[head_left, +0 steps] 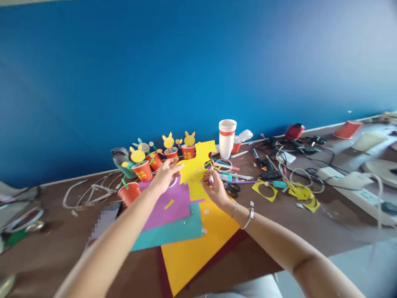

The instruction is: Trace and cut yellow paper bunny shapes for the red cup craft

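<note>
Yellow paper over desk, L hand w/ fingers pinching edge, R hand w/ fingers gripping marker.

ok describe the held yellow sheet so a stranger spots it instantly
Below the blue wall, find the brown table. Near its middle, the left hand grips a bright yellow sheet. Unlike the purple sheet, teal sheet and orange sheet underneath, it's raised and deeply notched.

This looks like a craft corner: a brown surface against a blue wall, strewn with coloured paper, cut yellow scraps, stacked paper cups, a glue gun and a power strip. Whether it belongs to a home, classroom or workshop, I cannot tell.
</note>
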Tool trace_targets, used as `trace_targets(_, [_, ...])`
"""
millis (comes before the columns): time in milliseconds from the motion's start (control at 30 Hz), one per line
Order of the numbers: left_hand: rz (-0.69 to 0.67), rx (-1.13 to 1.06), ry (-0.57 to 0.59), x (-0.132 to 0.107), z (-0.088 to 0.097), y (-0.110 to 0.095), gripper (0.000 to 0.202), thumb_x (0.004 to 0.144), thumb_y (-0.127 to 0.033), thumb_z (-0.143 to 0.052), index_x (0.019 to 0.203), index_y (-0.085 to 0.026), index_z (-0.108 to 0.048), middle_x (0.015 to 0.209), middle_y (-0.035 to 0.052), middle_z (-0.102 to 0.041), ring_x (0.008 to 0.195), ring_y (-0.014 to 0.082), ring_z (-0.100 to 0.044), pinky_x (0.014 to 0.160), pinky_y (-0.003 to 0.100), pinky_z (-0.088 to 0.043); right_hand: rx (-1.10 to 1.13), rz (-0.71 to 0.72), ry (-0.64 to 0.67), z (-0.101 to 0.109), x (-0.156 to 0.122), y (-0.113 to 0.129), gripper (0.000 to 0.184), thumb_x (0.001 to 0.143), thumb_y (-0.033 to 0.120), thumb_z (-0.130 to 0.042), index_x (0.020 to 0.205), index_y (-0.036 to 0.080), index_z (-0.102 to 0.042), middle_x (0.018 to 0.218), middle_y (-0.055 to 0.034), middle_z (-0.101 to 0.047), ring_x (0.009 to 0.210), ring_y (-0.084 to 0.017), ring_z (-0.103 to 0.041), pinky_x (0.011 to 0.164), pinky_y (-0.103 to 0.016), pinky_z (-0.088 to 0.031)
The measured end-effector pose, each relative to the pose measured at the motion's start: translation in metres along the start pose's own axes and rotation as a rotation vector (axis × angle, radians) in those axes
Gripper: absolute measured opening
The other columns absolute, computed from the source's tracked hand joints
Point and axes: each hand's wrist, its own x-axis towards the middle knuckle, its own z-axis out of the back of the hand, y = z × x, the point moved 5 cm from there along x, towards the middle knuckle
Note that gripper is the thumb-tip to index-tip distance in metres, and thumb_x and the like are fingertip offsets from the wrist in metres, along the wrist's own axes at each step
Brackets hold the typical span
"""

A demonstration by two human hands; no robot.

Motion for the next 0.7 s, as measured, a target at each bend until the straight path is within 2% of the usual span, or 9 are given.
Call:
trace_targets(67, [0.006, -0.129, -0.049, -0.003, -0.003, 0.018, 0.047, 0.056, -0.029, -0.086, 0.094, -0.019, -0.060, 0.076, -0.0049, -0.060, 0.057, 0.0046, -0.055, 0.052, 0.015, -0.044, 0.022, 0.000, -0.022, 0.000, 0.000, -0.001, 0.022, 0.080, 0.028, -0.057, 0.099, 0.024, -0.047, 0.071, 0.0031, -0.059, 0.064, -0.014, -0.056, 0.061, -0.027, -0.046])
trace_targets(133, [0.091, -0.155, 0.031, -0.010, -0.009, 0.043, 0.046, 0.054, -0.032, -0.086, 0.090, -0.018, -0.061, 0.076, -0.0033, -0.063, 0.060, 0.0074, -0.058, 0.053, 0.017, -0.044, 0.017, 0.019, -0.037, 0.001, -0.001, 0.000, 0.020, 0.081, 0.028, -0.057, 0.098, 0.024, -0.047, 0.072, 0.0022, -0.060, 0.066, -0.015, -0.058, 0.064, -0.028, -0.048])
trace_targets(167, [0.124, -0.162, 0.023, -0.014, -0.008, 0.054, 0.046, 0.052, -0.033, -0.087, 0.088, -0.018, -0.061, 0.073, -0.0031, -0.063, 0.059, 0.0084, -0.058, 0.051, 0.018, -0.043, 0.005, 0.032, -0.041, 0.002, -0.002, 0.000, 0.019, 0.081, 0.028, -0.057, 0.097, 0.024, -0.047, 0.073, 0.0016, -0.060, 0.068, -0.016, -0.058, 0.066, -0.029, -0.049])
trace_targets(233, [0.144, -0.189, -0.066, -0.023, -0.002, 0.067, 0.045, 0.048, -0.033, -0.087, 0.079, -0.017, -0.059, 0.066, -0.0038, -0.063, 0.054, 0.0082, -0.056, 0.050, 0.018, -0.040, -0.036, 0.062, -0.036, 0.003, -0.003, 0.002, 0.015, 0.083, 0.029, -0.058, 0.093, 0.023, -0.048, 0.080, -0.0011, -0.062, 0.073, -0.017, -0.060, 0.071, -0.031, -0.050])
trace_targets(300, [0.129, -0.200, -0.111, -0.030, 0.003, 0.069, 0.044, 0.046, -0.030, -0.087, 0.079, -0.017, -0.059, 0.069, -0.0027, -0.066, 0.056, 0.0090, -0.058, 0.051, 0.019, -0.040, -0.080, 0.102, -0.013, 0.003, -0.005, 0.006, 0.012, 0.083, 0.031, -0.057, 0.085, 0.022, -0.049, 0.090, -0.0047, -0.062, 0.080, -0.018, -0.061, 0.074, -0.033, -0.051])
trace_targets(367, [0.080, -0.160, -0.123, -0.035, 0.006, 0.063, 0.045, 0.049, -0.028, -0.085, 0.086, -0.018, -0.061, 0.074, -0.0017, -0.068, 0.060, 0.0112, -0.061, 0.054, 0.021, -0.042, -0.114, 0.132, 0.021, 0.001, -0.006, 0.009, 0.011, 0.083, 0.031, -0.057, 0.081, 0.022, -0.050, 0.093, -0.0060, -0.061, 0.081, -0.018, -0.061, 0.074, -0.033, -0.051])
trace_targets(467, [-0.017, -0.135, -0.135, -0.040, 0.006, 0.051, 0.046, 0.056, -0.028, -0.083, 0.097, -0.019, -0.062, 0.084, 0.0004, -0.072, 0.073, 0.0150, -0.066, 0.064, 0.024, -0.048, -0.173, 0.120, 0.106, -0.002, -0.010, 0.008, 0.008, 0.083, 0.026, -0.055, 0.087, 0.023, -0.051, 0.080, -0.0018, -0.061, 0.067, -0.016, -0.058, 0.064, -0.030, -0.050])
trace_targets(567, [-0.060, -0.176, -0.118, -0.043, 0.002, 0.052, 0.042, 0.061, -0.031, -0.082, 0.098, -0.020, -0.065, 0.092, 0.0030, -0.074, 0.085, 0.0186, -0.069, 0.076, 0.028, -0.051, -0.264, 0.152, 0.215, -0.006, -0.016, 0.007, 0.013, 0.082, 0.021, -0.055, 0.094, 0.023, -0.052, 0.073, 0.0005, -0.061, 0.061, -0.015, -0.057, 0.059, -0.028, -0.049])
trace_targets(700, [0.007, -0.206, -0.087, -0.044, 0.002, 0.071, 0.040, 0.057, -0.038, -0.084, 0.088, -0.017, -0.070, 0.081, 0.0045, -0.074, 0.076, 0.0206, -0.070, 0.066, 0.027, -0.052, -0.428, 0.288, 0.393, -0.012, -0.025, 0.010, 0.015, 0.084, 0.021, -0.054, 0.099, 0.022, -0.054, 0.080, -0.0034, -0.067, 0.071, -0.018, -0.063, 0.065, -0.029, -0.050])
